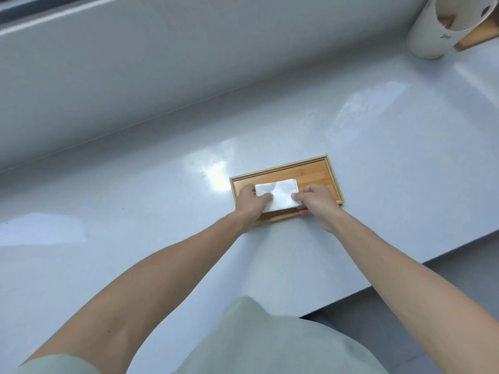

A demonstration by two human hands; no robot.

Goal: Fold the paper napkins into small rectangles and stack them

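Observation:
A white folded paper napkin [278,195] lies as a small rectangle in the left part of a shallow wooden tray [313,171] on the pale counter. Thin layered edges show along its far side, like a stack. My left hand [249,203] grips the napkin's left end with thumb on top. My right hand [316,202] pinches its right end, fingers curled under the near edge. Both hands cover the tray's near rim.
The glossy grey-white counter [135,211] runs to a raised ledge behind. A white cylindrical container [432,31] stands at the far right, beside a wooden object [478,36]. The counter's front edge drops off at the right, near my right forearm.

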